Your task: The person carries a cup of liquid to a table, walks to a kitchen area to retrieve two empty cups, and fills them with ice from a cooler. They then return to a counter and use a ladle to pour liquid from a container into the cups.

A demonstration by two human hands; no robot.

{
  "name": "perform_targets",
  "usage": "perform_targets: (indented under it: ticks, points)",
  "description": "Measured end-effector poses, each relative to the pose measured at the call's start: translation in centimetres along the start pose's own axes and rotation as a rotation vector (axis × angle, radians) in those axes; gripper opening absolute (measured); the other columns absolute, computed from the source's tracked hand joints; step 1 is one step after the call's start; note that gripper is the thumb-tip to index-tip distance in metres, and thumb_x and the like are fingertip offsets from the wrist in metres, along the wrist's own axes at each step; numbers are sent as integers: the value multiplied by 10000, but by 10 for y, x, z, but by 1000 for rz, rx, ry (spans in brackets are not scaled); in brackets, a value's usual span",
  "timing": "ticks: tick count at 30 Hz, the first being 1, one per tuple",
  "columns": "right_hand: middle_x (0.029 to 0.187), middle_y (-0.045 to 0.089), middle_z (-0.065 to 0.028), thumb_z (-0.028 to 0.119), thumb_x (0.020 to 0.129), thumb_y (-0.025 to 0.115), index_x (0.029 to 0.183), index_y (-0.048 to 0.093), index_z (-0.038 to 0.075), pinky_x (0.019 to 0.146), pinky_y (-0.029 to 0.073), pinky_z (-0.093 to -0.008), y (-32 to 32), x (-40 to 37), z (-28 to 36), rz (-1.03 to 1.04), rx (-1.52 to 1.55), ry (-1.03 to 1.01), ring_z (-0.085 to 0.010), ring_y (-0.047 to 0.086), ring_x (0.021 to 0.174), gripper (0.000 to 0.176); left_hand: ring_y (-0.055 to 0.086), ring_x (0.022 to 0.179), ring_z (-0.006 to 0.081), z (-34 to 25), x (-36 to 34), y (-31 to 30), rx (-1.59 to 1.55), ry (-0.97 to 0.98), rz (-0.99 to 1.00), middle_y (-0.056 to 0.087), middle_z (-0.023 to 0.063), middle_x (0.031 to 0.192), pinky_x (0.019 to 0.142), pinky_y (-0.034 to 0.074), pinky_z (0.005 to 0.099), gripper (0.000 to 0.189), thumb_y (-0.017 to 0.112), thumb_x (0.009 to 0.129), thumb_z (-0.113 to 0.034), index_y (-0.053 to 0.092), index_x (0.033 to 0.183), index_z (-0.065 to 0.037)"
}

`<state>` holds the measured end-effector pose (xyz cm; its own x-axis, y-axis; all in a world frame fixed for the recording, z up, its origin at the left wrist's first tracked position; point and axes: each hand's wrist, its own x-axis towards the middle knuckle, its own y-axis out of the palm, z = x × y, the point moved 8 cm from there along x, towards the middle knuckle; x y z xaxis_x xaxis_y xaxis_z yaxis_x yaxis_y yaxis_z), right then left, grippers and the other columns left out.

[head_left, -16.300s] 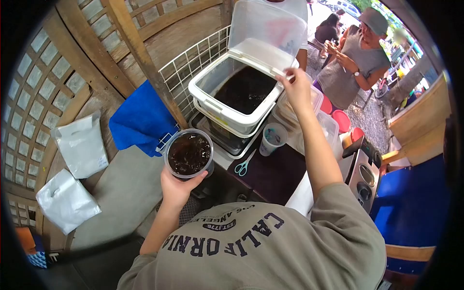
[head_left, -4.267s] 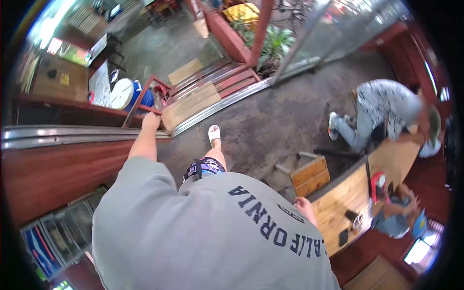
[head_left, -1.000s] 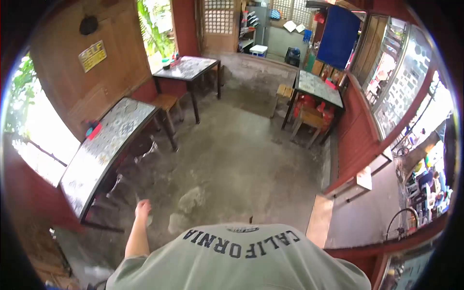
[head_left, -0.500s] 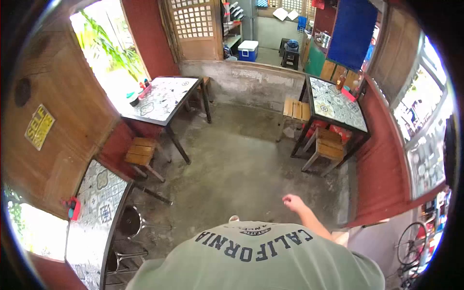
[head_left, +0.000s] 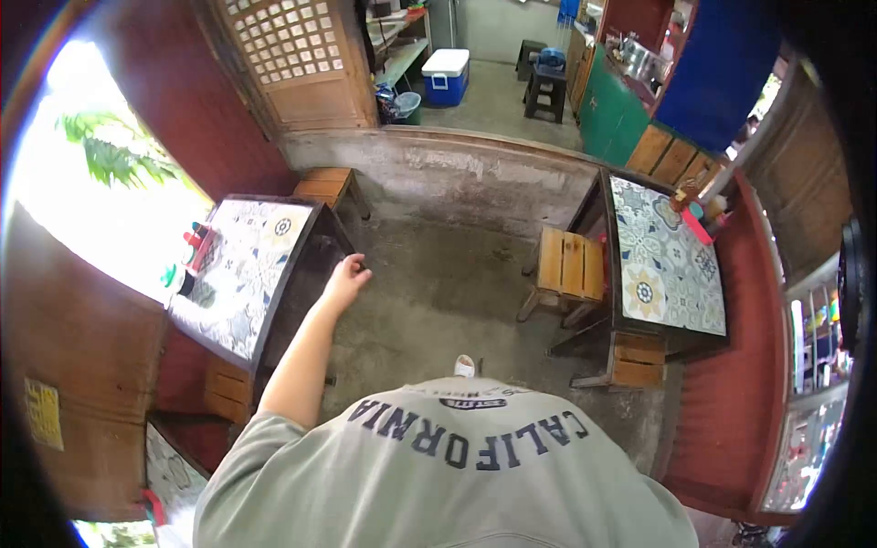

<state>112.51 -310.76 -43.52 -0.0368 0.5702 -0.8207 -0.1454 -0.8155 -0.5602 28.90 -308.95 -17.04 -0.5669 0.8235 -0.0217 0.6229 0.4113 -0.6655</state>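
Observation:
My left hand (head_left: 345, 281) reaches forward over the floor with nothing visible in it. Its fingers are loosely bent and slightly apart. Just left of it is the tiled table (head_left: 251, 242), and I cannot see any contact between them. On that table are a pink holder (head_left: 206, 247) with red-capped bottles and a dark container with a green top (head_left: 178, 279). My right hand is out of view. Below my shirt one sandalled foot (head_left: 465, 365) shows on the concrete floor.
A second tiled table (head_left: 671, 265) stands right, bearing a pink tray (head_left: 698, 228) and bottles. Wooden stools (head_left: 568, 265) flank it. A low concrete wall (head_left: 438, 173) crosses ahead. Beyond it are a blue cooler (head_left: 445, 82), a black stool (head_left: 546, 91) and a green counter (head_left: 607, 105).
My view has moved forward, bringing the low wall and both front tables closer. The left hand has swung into view, while the right hand has gone out of it.

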Motion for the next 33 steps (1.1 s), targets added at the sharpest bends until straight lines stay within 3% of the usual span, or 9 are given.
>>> perform_targets:
  ticks: [4, 6, 7, 10, 15, 18, 21, 29, 33]
  points:
    - [915, 660, -152, 240, 813, 577, 897, 653, 41, 745, 484, -392, -172, 90, 200, -280, 197, -306, -334, 619, 863, 229, 501, 1034, 282, -13, 146, -2, 38, 54, -38, 485, 163, 1150, 872, 436, 371, 596, 686, 780, -342, 459, 1264, -79]
    - [827, 650, -142, 196, 821, 606, 961, 635, 28, 731, 484, -340, -288, 82, 325, -423, 423, -482, -242, 628, 801, 221, 493, 888, 221, -72, 229, -50, 8, 249, -297, 511, 137, 1075, 795, 436, 350, 502, 656, 813, -292, 491, 1219, -48]
    - [744, 628, -67, 84, 802, 605, 925, 636, 26, 670, 476, -286, -334, 81, 381, -465, 476, -580, -136, 589, 722, 140, 498, 877, 181, -82, 277, -70, -145, 54, -283, 532, 105, 1032, 775, 436, 325, 447, 631, 837, -255, 501, 1197, -24]
    - [825, 643, -103, 125, 801, 605, 994, 626, 21, 739, 482, -316, -445, 106, 532, -407, 364, -632, -209, 616, 796, 220, 502, 827, 128, -131, 431, -146, -491, 193, -489, 566, 87, 1069, 661, 444, 276, 408, 582, 888, -228, 473, 1210, -1]
    - [875, 645, -157, 174, 799, 612, 1021, 618, 19, 767, 486, -365, -551, 217, 687, -477, 188, -581, -285, 619, 841, 272, 343, 1198, 391, -222, 714, -270, 481, 558, -969, 412, 246, 1261, 980, 323, 470, 586, 602, 860, -374, 391, 1284, -31]
    - [901, 659, -152, 146, 787, 630, 1032, 624, 23, 767, 491, -358, -597, 244, 743, -348, 129, -396, -266, 631, 856, 275, 280, 1252, 436, -258, 825, -305, 384, 578, -1172, 292, 319, 1328, 1034, 273, 486, 761, 626, 824, -426, 248, 1379, -67]
    - [915, 664, -149, 130, 778, 634, 1036, 624, 20, 774, 496, -348, -655, 252, 780, -240, 75, -329, -250, 636, 868, 281, 269, 1269, 411, -285, 860, -309, 741, 448, -1356, 342, 289, 1334, 1069, 228, 465, 925, 708, 713, -395, 247, 1327, 121]
    - [878, 611, -187, 90, 746, 610, 1013, 609, 5, 741, 484, -377, -861, 209, 794, -763, 235, -198, -298, 604, 822, 280, 287, 1210, 447, -284, 877, -306, 547, 400, -1346, 280, 280, 1356, 1012, 269, 545, 938, 747, 662, -134, 168, 1378, 45]
    - [956, 613, -232, 134, 758, 581, 1030, 619, 16, 826, 458, -402, -886, 253, 861, -683, 80, -122, -363, 584, 931, 299, 262, 1230, 419, -279, 879, -300, 655, 498, -1376, 285, 254, 1343, 1014, 268, 517, 936, 747, 641, -73, 175, 1374, 41]
